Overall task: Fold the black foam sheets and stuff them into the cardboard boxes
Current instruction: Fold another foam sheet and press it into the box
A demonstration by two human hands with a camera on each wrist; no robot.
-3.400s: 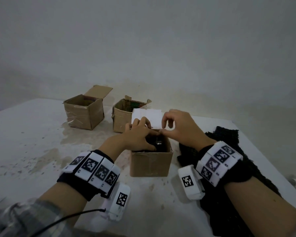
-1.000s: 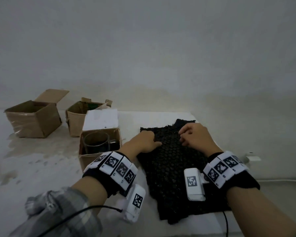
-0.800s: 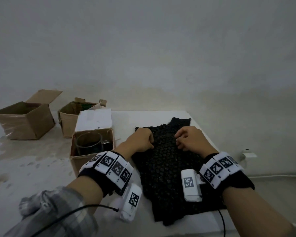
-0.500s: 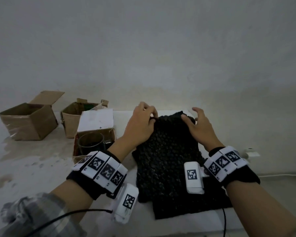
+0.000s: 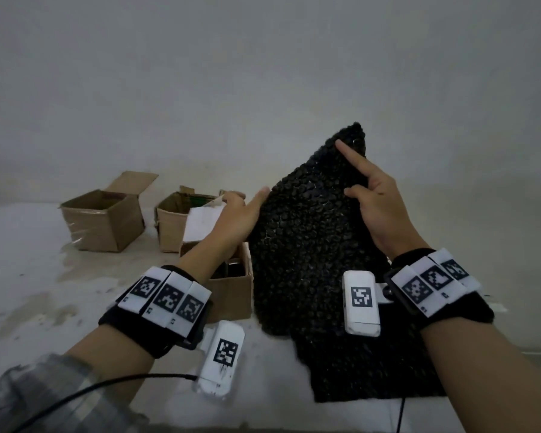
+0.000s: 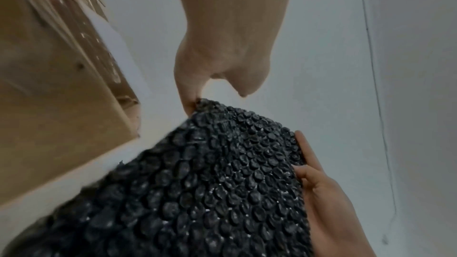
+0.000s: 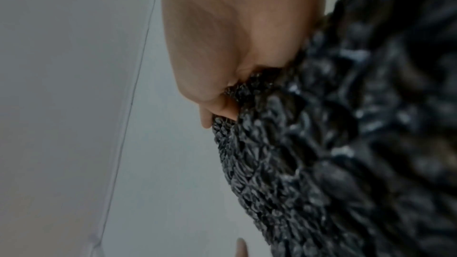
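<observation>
Two hands hold one black foam sheet (image 5: 306, 245) up off the table (image 5: 28, 245) in the head view. We read no brand or words anywhere; the white wrist tags carry only black square codes. Our left hand (image 5: 238, 218) pinches the sheet's left edge, thumb in front, other fingers mostly hidden behind it. Our right hand (image 5: 378, 207) grips the right edge near the raised top corner, forefinger straight along the front, thumb pressed on the surface. More foam (image 5: 372, 364) lies flat on the table beneath. Just left of the sheet stands the near box (image 5: 231, 292), flaps open; two more boxes, one (image 5: 103, 220) far left and one (image 5: 172, 226) beside it, stand farther back.

From the left wrist we see the thumb tip (image 6: 189, 105) touching the sheet's corner (image 6: 210, 183), with the box (image 6: 49, 124) at left and the right hand's fingers (image 6: 314, 173) on the opposite edge.

From the right wrist we see blurred foam (image 7: 333, 163) filling the right side, its edge caught between thumb and fingers (image 7: 217, 108); how far they curl we cannot tell.
</observation>
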